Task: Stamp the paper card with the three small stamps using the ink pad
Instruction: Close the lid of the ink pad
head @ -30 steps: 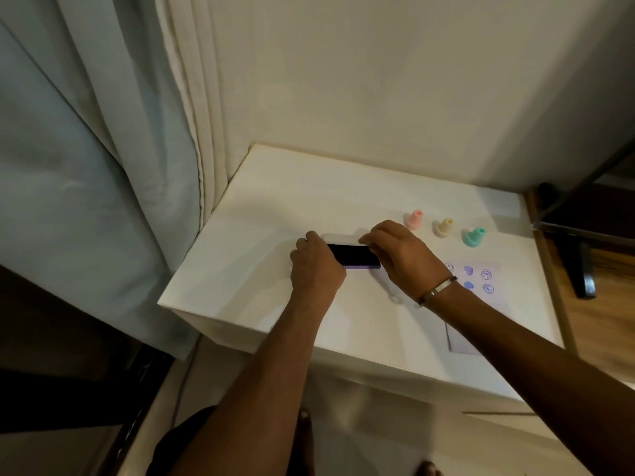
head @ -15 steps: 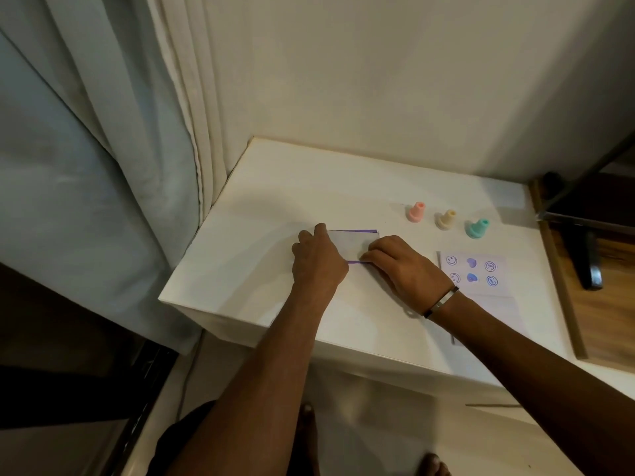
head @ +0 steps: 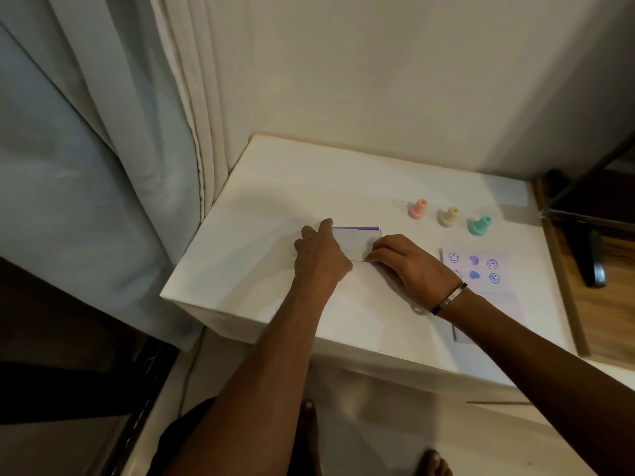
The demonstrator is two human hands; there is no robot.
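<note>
The ink pad [head: 355, 240] lies flat on the white table [head: 275, 207], its pale lid down and a purple edge showing at the back. My left hand [head: 319, 259] grips its left side. My right hand [head: 409, 266] presses on its right front corner. Three small stamps stand upright in a row behind: pink stamp [head: 418, 209], cream stamp [head: 448, 217], teal stamp [head: 479, 225]. The paper card [head: 479, 269] lies to the right, printed with two rows of purple smileys, hearts and round marks, partly hidden by my right wrist.
A curtain [head: 103, 166] hangs at the left of the table, a wall behind it. A wooden surface [head: 604, 304] with a dark object adjoins the right side. My bare feet [head: 436, 463] show on the floor below the table's front edge.
The ink pad's dark inked face was visible one second ago; now the pale lid covers it. Both hands stay on the pad. The camera view has shifted slightly.
</note>
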